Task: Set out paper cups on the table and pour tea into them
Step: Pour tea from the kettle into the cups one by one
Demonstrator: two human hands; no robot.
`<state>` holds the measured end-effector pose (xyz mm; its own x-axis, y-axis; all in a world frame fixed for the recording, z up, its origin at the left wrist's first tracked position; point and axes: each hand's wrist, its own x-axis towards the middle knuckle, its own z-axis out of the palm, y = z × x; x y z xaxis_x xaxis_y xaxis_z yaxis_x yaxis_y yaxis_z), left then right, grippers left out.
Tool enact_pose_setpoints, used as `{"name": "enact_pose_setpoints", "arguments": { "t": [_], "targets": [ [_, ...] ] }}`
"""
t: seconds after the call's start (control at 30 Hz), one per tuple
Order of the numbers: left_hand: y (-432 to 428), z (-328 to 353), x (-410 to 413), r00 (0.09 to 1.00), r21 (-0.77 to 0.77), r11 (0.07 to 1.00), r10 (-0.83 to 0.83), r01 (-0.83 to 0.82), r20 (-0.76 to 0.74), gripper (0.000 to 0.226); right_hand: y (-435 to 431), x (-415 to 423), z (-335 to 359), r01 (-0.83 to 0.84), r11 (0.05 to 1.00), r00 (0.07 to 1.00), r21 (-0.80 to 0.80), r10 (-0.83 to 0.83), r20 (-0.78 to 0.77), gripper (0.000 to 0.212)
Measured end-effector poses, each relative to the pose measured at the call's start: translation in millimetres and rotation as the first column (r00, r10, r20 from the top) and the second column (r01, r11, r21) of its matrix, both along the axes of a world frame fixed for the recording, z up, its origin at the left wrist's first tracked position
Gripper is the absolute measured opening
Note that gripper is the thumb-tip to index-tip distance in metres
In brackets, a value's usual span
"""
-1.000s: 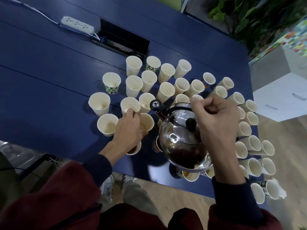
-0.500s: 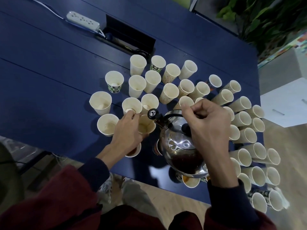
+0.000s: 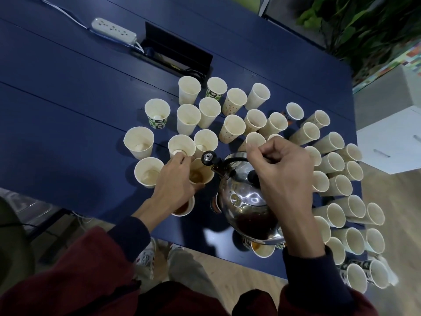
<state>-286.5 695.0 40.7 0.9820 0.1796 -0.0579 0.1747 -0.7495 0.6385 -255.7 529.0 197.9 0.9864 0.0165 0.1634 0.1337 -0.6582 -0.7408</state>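
Note:
Several paper cups stand on the blue table. My right hand grips the handle of a shiny steel kettle and tilts it to the left. Its spout hangs over the rim of a paper cup with brown tea in its bottom. My left hand holds that cup from the near side. Below my left hand stands a cup of tea, partly hidden. Another tea cup shows under the kettle at the table's near edge.
Empty cups crowd the table behind and to the right of the kettle, for example one at the left and a green-patterned one. A white power strip and a black cable box lie at the back. A white cabinet stands at the right.
The kettle has tilted further left and its spout has come over the cup that my left hand holds. Tea now shows in that cup.

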Motion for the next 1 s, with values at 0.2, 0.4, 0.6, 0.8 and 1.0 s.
{"name": "enact_pose_setpoints", "arguments": {
  "t": [0.2, 0.4, 0.6, 0.8, 1.0],
  "targets": [
    [1, -1, 1, 1.0, -0.008, 1.0, -0.002, 0.002, -0.016, 0.075, 0, -2, 0, 0.014, 0.999, 1.0, 0.029, -0.013, -0.007, 0.031],
    [3, 1, 0, 1.0, 0.002, 1.0, -0.028, 0.028, -0.008, 0.075, -2, -11, 1, 0.115, 0.983, 0.993, 0.144, -0.109, -0.046, 0.033],
    [4, 8, 1, 0.987, -0.038, 0.999, -0.008, 0.015, 0.159, 0.048, -12, -14, 8, 0.266, 0.903, 0.963, 0.338, -0.264, -0.055, 0.038],
    [-6, 29, 46, 0.966, -0.025, 1.0, 0.006, 0.001, 0.257, 0.038, -31, 9, 26, 0.297, 0.858, 0.943, 0.42, -0.332, 0.012, 0.036],
    [-21, 36, 107, 0.979, 0.083, 0.993, -0.093, 0.079, 0.18, 0.036, -50, 58, 40, 0.242, 0.89, 0.954, 0.387, -0.292, 0.075, 0.033]
  ]
}}
